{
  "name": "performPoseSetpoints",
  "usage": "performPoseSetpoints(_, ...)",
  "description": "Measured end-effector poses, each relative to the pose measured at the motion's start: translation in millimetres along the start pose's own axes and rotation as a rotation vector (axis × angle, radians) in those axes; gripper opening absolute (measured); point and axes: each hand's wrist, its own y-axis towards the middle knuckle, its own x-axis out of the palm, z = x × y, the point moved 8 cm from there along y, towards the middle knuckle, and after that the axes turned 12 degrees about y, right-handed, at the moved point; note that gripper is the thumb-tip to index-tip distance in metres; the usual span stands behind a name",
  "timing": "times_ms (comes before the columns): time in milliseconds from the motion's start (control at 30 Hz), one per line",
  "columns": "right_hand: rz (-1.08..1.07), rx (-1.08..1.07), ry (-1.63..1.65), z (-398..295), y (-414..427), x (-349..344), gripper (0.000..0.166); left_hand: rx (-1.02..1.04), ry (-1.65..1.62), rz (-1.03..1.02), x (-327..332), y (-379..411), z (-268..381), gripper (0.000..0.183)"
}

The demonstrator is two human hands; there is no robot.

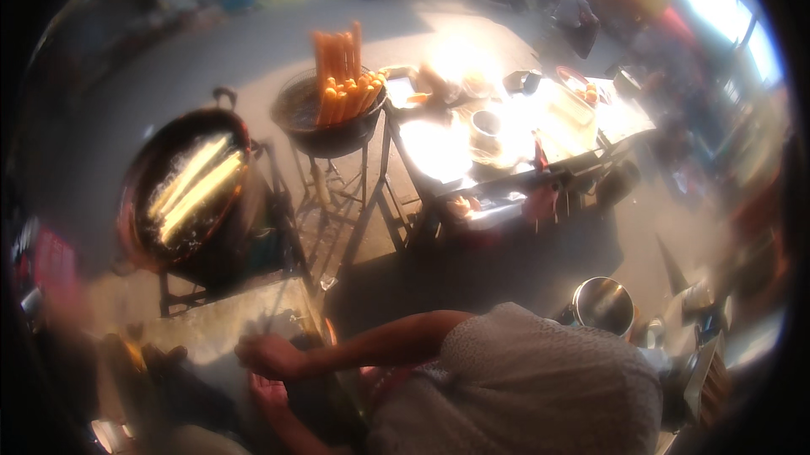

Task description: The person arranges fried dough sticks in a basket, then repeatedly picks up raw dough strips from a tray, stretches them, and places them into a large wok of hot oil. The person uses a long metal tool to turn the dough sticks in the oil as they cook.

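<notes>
My right hand (271, 356) is curled, knuckles up, over a pale, dusty work board (221, 322). Just below it my left hand (271, 392) lies partly covered, with some of its palm and fingers showing. Whether either hand holds anything is hidden. Beyond the board, a large round pan of hot oil (242, 129) holds several long, pale dough sticks (197, 180) in bubbling oil. A wire basket (288, 83) over a dark round pan (332, 142) holds several browned fried dough sticks (340, 56), some upright and others leaning at its near side.
A sunlit table (436, 186) carries a metal pot (486, 123) and a plate with small fried pieces (591, 93). Metal stands support the pans. A metal bucket (603, 305) stands at the right. Dark cloth lies left of my hands. A person (574, 7) is in the street.
</notes>
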Motion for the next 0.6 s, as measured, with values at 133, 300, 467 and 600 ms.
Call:
performPoseSetpoints(133, -0.087, 0.166, 0.339, -1.6, -24.8, 5.5, 0.013, 0.782, 0.742, -0.251, 14.7, -45.1, 28.5, 0.043)
performPoseSetpoints(300, -0.184, -0.058, 0.000, -27.1, -54.7, 6.6, 0.011, 0.103, -0.279, -0.368, 61.9, -118.7, 22.0, 0.028)
performPoseSetpoints(467, 0.088, 0.290, 0.409, -8.2, -74.0, -28.9, 0.012, 0.107, -0.411, -0.116, 50.7, -117.2, 32.4, 0.017)
performPoseSetpoints(600, 0.065, 0.222, 0.377, -13.3, -59.9, -56.4, 0.015, 0.145, -0.533, 0.145, 34.7, -118.4, 64.0, 0.009)
